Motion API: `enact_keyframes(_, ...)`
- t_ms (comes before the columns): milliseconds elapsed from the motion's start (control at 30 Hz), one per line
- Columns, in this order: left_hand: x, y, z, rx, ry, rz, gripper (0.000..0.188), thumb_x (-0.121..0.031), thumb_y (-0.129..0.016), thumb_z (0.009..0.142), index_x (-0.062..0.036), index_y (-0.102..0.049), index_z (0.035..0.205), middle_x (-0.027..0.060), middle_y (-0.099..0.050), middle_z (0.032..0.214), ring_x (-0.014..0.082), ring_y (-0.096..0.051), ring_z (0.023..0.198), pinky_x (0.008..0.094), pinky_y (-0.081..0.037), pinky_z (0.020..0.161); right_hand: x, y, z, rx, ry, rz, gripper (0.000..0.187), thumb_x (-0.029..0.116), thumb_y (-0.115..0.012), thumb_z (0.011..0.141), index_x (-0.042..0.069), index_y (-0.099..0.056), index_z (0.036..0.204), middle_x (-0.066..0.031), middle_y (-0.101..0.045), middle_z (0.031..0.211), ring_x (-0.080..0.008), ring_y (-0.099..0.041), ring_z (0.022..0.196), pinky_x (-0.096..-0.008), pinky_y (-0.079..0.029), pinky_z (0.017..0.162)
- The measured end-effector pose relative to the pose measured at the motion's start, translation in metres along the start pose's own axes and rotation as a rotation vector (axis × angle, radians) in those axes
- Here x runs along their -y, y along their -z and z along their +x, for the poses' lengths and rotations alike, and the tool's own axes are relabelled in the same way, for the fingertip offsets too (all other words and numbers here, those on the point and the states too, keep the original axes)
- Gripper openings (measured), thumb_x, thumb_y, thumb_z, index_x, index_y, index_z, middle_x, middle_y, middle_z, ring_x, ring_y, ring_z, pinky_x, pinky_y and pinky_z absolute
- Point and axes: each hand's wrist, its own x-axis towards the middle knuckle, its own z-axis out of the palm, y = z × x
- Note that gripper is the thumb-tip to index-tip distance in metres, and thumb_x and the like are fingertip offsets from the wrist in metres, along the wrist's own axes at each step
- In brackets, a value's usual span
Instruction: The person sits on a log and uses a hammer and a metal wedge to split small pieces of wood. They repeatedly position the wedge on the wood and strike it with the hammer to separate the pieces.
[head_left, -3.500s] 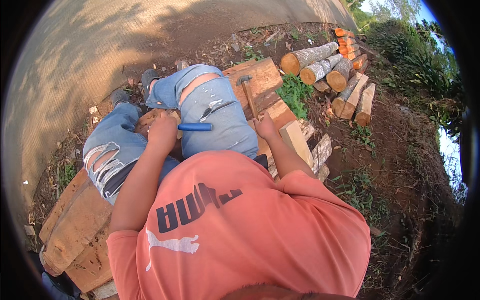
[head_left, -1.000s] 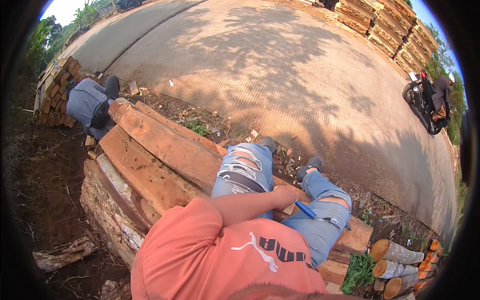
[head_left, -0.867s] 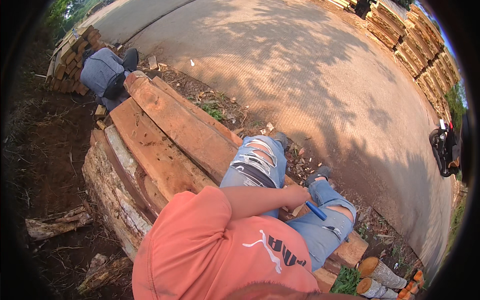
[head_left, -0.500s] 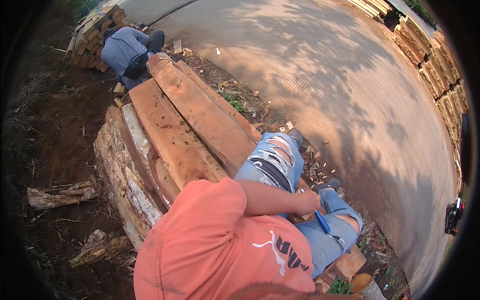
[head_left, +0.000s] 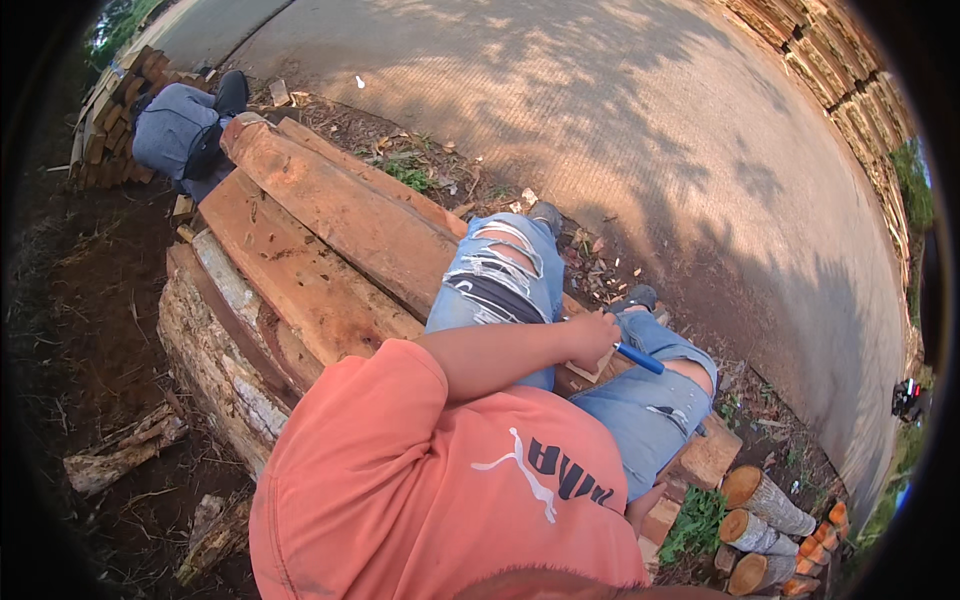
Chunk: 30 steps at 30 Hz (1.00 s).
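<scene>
Head view: we count one blue-handled tool (head_left: 640, 358), just above the right thigh of the ripped jeans (head_left: 630, 425). One left hand (head_left: 590, 340), fingers closed around the tool, handle poking out to the right; one pale wooden block (head_left: 590, 374) just below it. Right hand is hidden behind the leg, only a bit of right forearm (head_left: 643, 505) showing, so we can't tell its grip. Two shoes (head_left: 635, 297) on the ground. Two broad reddish planks (head_left: 305, 270) on top of the pile, one narrower plank (head_left: 370, 170) alongside. Three round logs (head_left: 768, 502) lower right, plus orange-ended pieces (head_left: 825, 537) too bunched to count. Two broken wood chunks (head_left: 125, 450) on the dark soil. One co-worker (head_left: 178, 130) in grey, bent over, upper left.

Against half a second ago: the view is swung, we see three logs rather than one, and the handle lies flatter. Left hand keeps its hold. 3.5 seconds ago we had a hammer in the right hand; that hand is now out of sight.
</scene>
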Motion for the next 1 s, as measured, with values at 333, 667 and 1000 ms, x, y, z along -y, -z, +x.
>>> enact_keyframes(333,0.002,0.068,0.023,-0.236,0.306,-0.695,0.042,-0.046,-0.061,0.109,-0.0044,-0.062,0.1,0.0072,-0.061,0.086,0.0232,-0.059,0.077,0.0371,-0.048,0.073,0.178,0.033,-0.018,-0.121,-0.112,0.47,0.022,0.029,-0.062,0.11,0.012,-0.052,0.099,0.0027,-0.045,0.064,-0.0084,-0.042,0.045,-0.0273,-0.031,0.039)
enact_keyframes(667,0.019,0.068,0.014,-0.257,0.204,-1.641,0.025,-0.032,-0.05,0.114,-0.0094,-0.06,0.116,-0.0022,-0.05,0.08,0.0124,-0.048,0.077,0.0294,-0.04,0.073,0.327,0.001,-0.03,0.224,-0.032,0.662,0.03,0.039,-0.058,0.112,0.012,-0.052,0.1,0.0036,-0.04,0.065,-0.0075,-0.036,0.047,-0.0272,-0.033,0.043)
enact_keyframes(1000,0.004,0.021,0.014,-0.418,0.228,-0.495,0.045,-0.025,-0.076,0.08,0.0006,-0.061,0.114,0.0202,-0.074,0.097,0.0424,-0.073,0.098,0.0524,-0.058,0.084,0.37,-0.058,0.0,0.564,-0.02,0.658,0.03,0.04,-0.058,0.113,0.014,-0.053,0.099,0.004,-0.041,0.069,-0.0059,-0.037,0.048,-0.0237,-0.034,0.042)
